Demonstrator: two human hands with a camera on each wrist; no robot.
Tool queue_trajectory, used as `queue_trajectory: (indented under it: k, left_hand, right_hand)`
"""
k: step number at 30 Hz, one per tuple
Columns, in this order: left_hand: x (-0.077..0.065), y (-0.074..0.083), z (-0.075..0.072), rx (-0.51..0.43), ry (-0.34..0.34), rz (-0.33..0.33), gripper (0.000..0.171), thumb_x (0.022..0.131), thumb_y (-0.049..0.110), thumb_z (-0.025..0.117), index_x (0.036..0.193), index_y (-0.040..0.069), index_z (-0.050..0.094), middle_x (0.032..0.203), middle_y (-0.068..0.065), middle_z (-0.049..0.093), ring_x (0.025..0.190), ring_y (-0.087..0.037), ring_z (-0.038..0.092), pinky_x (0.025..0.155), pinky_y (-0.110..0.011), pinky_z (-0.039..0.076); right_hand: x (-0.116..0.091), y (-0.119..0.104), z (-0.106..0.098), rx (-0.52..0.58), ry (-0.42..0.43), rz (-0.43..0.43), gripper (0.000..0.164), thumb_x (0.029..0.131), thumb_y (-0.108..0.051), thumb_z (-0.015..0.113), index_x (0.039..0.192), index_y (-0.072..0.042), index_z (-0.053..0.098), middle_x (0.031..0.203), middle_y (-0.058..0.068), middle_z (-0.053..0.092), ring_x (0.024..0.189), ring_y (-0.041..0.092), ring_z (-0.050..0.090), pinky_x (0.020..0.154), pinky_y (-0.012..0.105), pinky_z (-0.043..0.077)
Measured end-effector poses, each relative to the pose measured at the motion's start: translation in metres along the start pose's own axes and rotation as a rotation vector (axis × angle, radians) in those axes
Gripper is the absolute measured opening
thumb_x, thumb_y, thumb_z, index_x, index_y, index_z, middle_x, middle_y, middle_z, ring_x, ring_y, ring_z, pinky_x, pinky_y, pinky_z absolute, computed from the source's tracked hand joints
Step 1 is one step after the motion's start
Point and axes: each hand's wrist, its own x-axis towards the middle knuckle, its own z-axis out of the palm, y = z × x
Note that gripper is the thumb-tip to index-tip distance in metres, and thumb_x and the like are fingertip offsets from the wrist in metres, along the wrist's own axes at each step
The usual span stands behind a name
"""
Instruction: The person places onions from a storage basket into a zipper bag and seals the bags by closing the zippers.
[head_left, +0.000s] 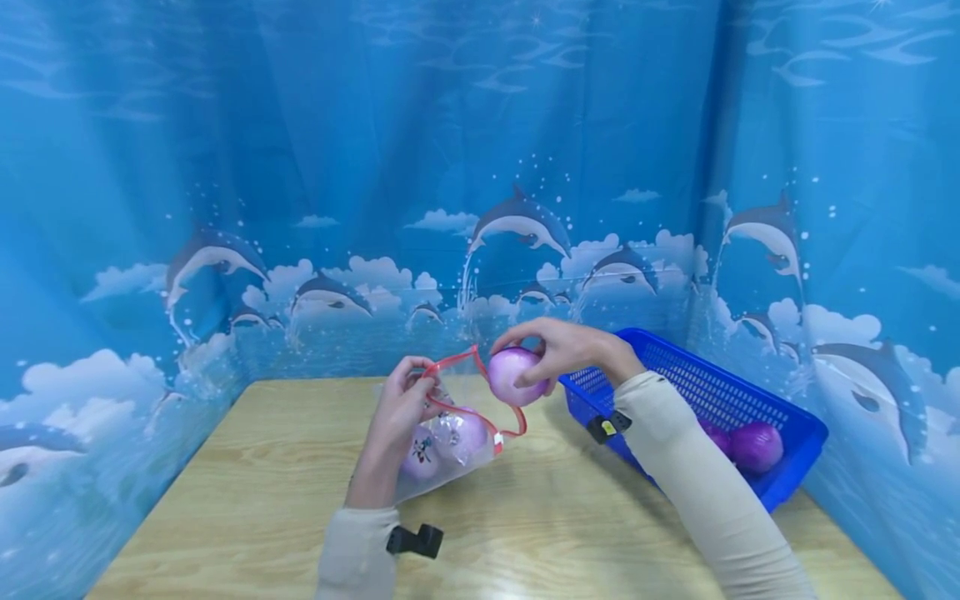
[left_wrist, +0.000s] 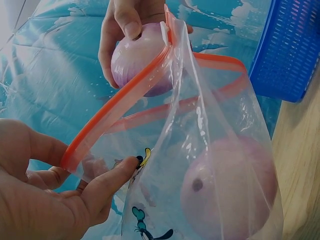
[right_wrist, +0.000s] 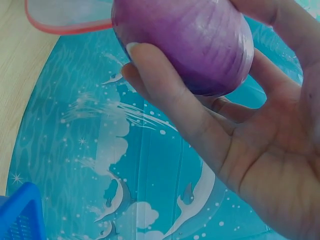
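My left hand point(head_left: 392, 421) pinches the red-edged rim of a clear zip bag point(head_left: 442, 485), whose mouth stands wide. Pale purple onions point(head_left: 467, 437) show through its plastic, and cartoon prints mark the side. Just above the mouth's right side, my right hand point(head_left: 573, 346) grips another purple onion point(head_left: 512, 380) between thumb and fingers. The left wrist view shows this held onion point(left_wrist: 140, 62) behind the orange-red rim, and one bagged onion point(left_wrist: 227, 190) lower down. In the right wrist view the onion point(right_wrist: 185, 42) sits in the curled fingers.
A blue perforated basket point(head_left: 806, 433) stands on the right of the wooden table point(head_left: 247, 500), partly behind the right forearm. Purple onions point(head_left: 757, 447) lie in its near end. A blue curtain point(head_left: 360, 167) with dolphins surrounds the table.
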Motion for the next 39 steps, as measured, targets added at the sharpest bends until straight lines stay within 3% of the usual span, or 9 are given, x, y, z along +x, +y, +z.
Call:
queue_trajectory:
  k: [7, 19, 25, 32, 39]
  left_hand:
    - [0.000, 0.000, 0.000, 0.008, -0.005, -0.005, 0.018, 0.105, 0.003, 0.046, 0.118, 0.009, 0.057, 0.105, -0.014, 0.059, 0.091, -0.021, 0.059, 0.072, -0.025, 0.058]
    - [-0.001, 0.000, 0.000, 0.015, -0.009, -0.001, 0.018, 0.105, 0.004, 0.046, 0.118, 0.009, 0.057, 0.108, -0.015, 0.059, 0.092, -0.020, 0.059, 0.073, -0.025, 0.058]
    - [-0.001, 0.000, -0.001, 0.012, -0.017, 0.006, 0.017, 0.105, 0.004, 0.046, 0.118, 0.009, 0.056, 0.105, -0.013, 0.058, 0.091, -0.020, 0.058, 0.072, -0.025, 0.056]
    - [-0.001, 0.000, 0.000, 0.009, -0.014, 0.008, 0.017, 0.105, 0.004, 0.046, 0.117, 0.008, 0.056, 0.104, -0.013, 0.058, 0.091, -0.021, 0.057, 0.071, -0.025, 0.056]
    - [-0.002, 0.001, 0.000, -0.002, -0.013, 0.014, 0.017, 0.104, 0.002, 0.046, 0.117, 0.007, 0.056, 0.101, -0.011, 0.057, 0.089, -0.020, 0.057, 0.071, -0.025, 0.058]
  right_hand:
    - [0.001, -0.003, 0.004, 0.021, -0.006, -0.005, 0.055, 0.089, -0.021, 0.080, 0.140, -0.020, 0.061, 0.145, 0.014, 0.054, 0.116, 0.038, 0.064, 0.068, 0.039, 0.066]
    - [0.005, -0.006, 0.012, -0.010, 0.007, -0.034, 0.058, 0.089, -0.024, 0.078, 0.143, -0.018, 0.059, 0.146, 0.013, 0.055, 0.115, 0.038, 0.065, 0.068, 0.036, 0.066]
    - [0.007, -0.007, 0.016, -0.052, 0.033, -0.066, 0.056, 0.088, -0.027, 0.078, 0.141, -0.021, 0.061, 0.146, 0.010, 0.057, 0.118, 0.034, 0.064, 0.076, 0.035, 0.065]
    - [0.009, -0.008, 0.020, -0.080, 0.051, -0.056, 0.055, 0.086, -0.028, 0.078, 0.139, -0.022, 0.062, 0.144, 0.009, 0.058, 0.105, 0.030, 0.067, 0.066, 0.032, 0.063]
    - [0.013, -0.008, 0.023, -0.152, 0.067, -0.099, 0.056, 0.085, -0.026, 0.079, 0.138, -0.017, 0.063, 0.139, 0.006, 0.063, 0.112, 0.024, 0.066, 0.084, 0.031, 0.062]
